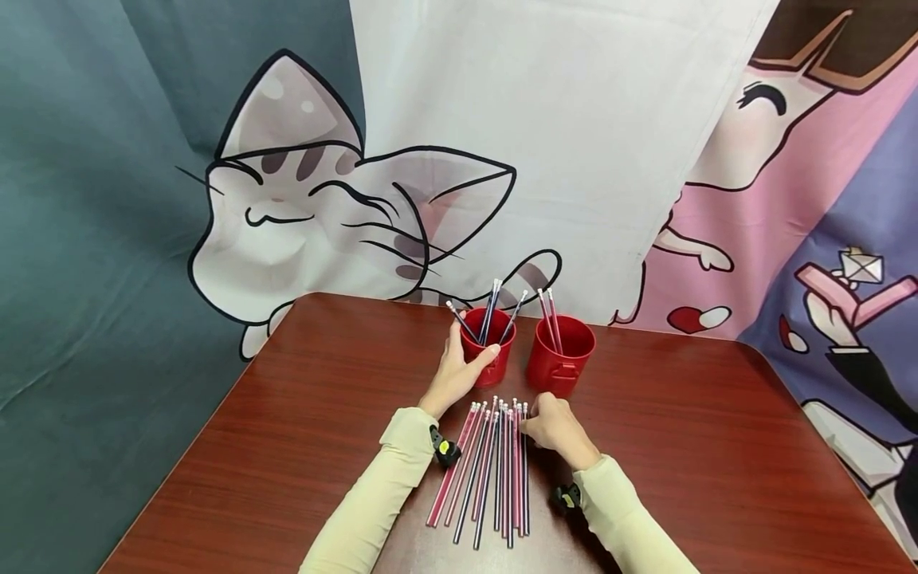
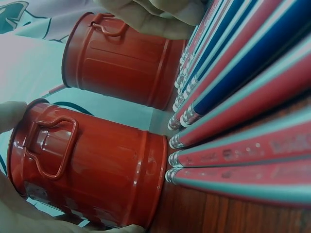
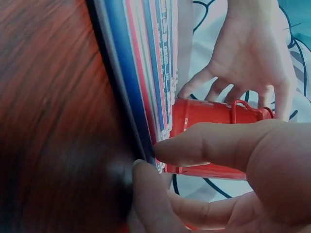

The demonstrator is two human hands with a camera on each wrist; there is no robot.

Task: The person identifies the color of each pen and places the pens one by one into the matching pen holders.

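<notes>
My left hand (image 1: 459, 371) is wrapped round the left red bucket (image 1: 495, 375), thumb across its near side. Several dark blue pencils (image 1: 491, 312) with white erasers stand in that bucket. Beside it, apart, is a second red bucket (image 1: 543, 368) holding two pink pencils (image 1: 554, 323). Many pink and dark blue pencils lie side by side before the buckets, such as a pink pencil (image 1: 449, 474) at the left edge. My right hand (image 1: 555, 430) pinches the outermost dark blue pencil (image 3: 127, 77) near its eraser end, between thumb and forefinger.
The brown wooden table (image 1: 308, 414) extends to both sides of the pencils. Behind its far edge hangs a printed cloth (image 1: 574, 96) with a cartoon cat. A small wire handle (image 2: 53, 150) sticks out from the left bucket's side.
</notes>
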